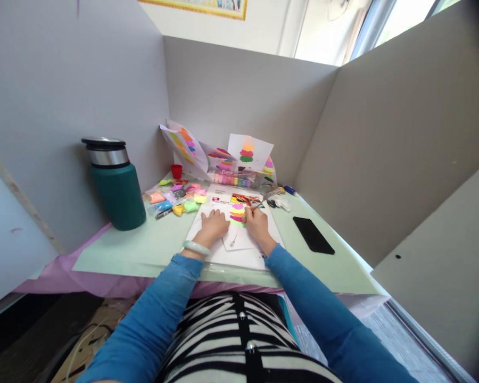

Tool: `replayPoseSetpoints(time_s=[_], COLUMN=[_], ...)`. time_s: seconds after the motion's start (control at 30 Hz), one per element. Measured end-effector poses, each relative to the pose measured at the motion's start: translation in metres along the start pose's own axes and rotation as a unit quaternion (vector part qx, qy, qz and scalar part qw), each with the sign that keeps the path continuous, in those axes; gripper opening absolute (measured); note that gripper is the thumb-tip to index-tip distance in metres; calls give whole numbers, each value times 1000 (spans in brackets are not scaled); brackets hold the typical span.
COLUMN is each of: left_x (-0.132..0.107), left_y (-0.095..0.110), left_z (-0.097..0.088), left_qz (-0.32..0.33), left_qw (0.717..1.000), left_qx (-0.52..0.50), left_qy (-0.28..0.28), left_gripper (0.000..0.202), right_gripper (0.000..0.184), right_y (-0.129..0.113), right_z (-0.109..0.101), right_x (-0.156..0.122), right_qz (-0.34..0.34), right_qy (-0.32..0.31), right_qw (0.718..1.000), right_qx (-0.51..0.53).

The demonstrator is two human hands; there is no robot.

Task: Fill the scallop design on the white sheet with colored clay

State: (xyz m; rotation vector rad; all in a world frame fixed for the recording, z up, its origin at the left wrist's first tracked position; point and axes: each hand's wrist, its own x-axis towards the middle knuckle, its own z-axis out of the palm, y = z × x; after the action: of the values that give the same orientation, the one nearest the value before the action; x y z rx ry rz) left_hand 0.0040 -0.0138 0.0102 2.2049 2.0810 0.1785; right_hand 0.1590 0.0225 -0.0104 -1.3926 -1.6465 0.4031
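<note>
Left hand (214, 225) flat, open at the white sheet's (245, 242) left edge on the desk (143, 255), right hand (257, 223) gripping a fork (271, 195) beside coloured bands (237, 214), purple to green laid, lower sheet mostly uncoloured, seemingly part-done.

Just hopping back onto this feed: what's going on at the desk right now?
A person is working over a small white sheet that bears bands of pink, orange, red and green. The right hand grips a fork, tines pointing up and away from the sheet. The left hand lies palm-down at the sheet's left side. Bright coloured packets lie farther left, near a green bottle; a flat black phone-like object lies on the right.
</note>
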Motion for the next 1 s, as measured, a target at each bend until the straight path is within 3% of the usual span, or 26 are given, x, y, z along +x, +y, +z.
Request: replayPoseSetpoints(time_s=[1.0], left_x=[-1], left_y=[0], left_z=[-1], left_qz=[-1], left_qw=[1000], left_qx=[2], left_qy=[2], left_gripper=[44], right_gripper=[23], right_y=[-6], right_z=[-1], right_x=[-4], right_qz=[-9], right_qy=[-41], right_qw=[998], right_qx=[-42])
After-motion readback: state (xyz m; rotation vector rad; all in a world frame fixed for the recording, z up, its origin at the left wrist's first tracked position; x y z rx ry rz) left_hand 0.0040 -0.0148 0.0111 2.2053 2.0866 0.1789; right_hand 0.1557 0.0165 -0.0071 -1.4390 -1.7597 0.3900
